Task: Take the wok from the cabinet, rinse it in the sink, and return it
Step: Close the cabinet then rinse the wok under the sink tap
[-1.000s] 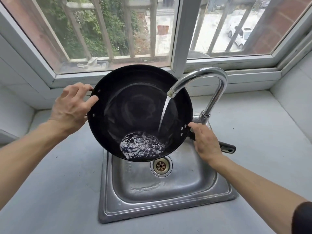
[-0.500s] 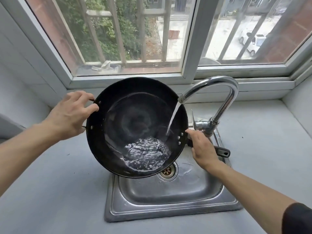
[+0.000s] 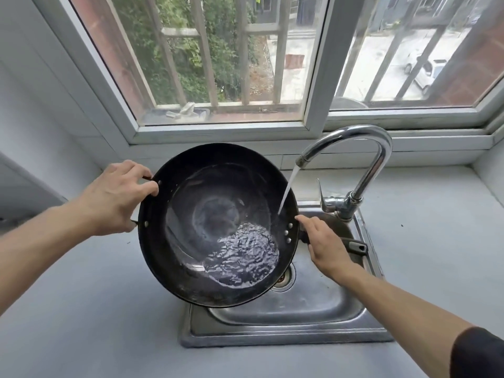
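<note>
A: What's at frame left?
B: Bare counter; the left hand grips the wok by its small loop handle.
A: Centre?
B: The wok is tilted above the sink, its rim overhanging the sink's left edge, water pooled low.
A: Right?
B: The right hand is wrapped round the long handle, just below the running faucet.

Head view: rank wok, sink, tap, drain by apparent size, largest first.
1. sink, though the wok hides part of it
2. wok, close behind; held nearer the camera, so this order is unsure
3. tap
4. drain, mostly hidden by the wok
</note>
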The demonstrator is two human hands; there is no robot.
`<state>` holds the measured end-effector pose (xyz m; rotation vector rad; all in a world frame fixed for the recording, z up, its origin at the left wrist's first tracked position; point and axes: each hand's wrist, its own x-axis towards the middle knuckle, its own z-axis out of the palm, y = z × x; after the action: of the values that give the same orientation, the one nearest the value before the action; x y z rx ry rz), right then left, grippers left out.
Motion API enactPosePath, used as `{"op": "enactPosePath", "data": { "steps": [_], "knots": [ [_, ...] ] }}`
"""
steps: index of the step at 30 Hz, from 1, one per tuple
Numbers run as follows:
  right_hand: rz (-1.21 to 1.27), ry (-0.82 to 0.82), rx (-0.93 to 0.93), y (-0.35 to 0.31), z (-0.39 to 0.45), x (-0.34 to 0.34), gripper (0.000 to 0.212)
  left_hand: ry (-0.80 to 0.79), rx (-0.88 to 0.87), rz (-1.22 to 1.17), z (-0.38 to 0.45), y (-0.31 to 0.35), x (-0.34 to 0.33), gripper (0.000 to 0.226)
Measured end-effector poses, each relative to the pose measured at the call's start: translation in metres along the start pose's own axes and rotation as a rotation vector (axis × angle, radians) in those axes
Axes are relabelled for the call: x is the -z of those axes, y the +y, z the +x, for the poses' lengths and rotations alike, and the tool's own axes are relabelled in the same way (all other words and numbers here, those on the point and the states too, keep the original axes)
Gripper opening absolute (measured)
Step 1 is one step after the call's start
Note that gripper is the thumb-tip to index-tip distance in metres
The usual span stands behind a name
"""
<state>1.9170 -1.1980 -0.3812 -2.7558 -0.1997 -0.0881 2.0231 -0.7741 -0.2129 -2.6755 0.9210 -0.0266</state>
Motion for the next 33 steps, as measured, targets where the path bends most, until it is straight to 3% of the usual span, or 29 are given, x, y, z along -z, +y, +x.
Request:
{"op": "enactPosePath", "data": {
  "steps": [3,14,33],
  "knots": [
    [0.022,-0.011,0.01,-0.003,-0.003,0.002,0.081,-0.038,0.008,0.017,-0.005,0.0,0.009,0.075],
    [0.149,-0.085,0.045,-0.011,-0.018,0.003,0.076,-0.424,0.001,0.15,-0.008,0.015,0.07,0.068],
    [0.301,-0.128,0.018,-0.006,-0.021,-0.014,0.078,-0.545,-0.012,0.13,0.017,0.026,0.1,0.067]
  ]
}}
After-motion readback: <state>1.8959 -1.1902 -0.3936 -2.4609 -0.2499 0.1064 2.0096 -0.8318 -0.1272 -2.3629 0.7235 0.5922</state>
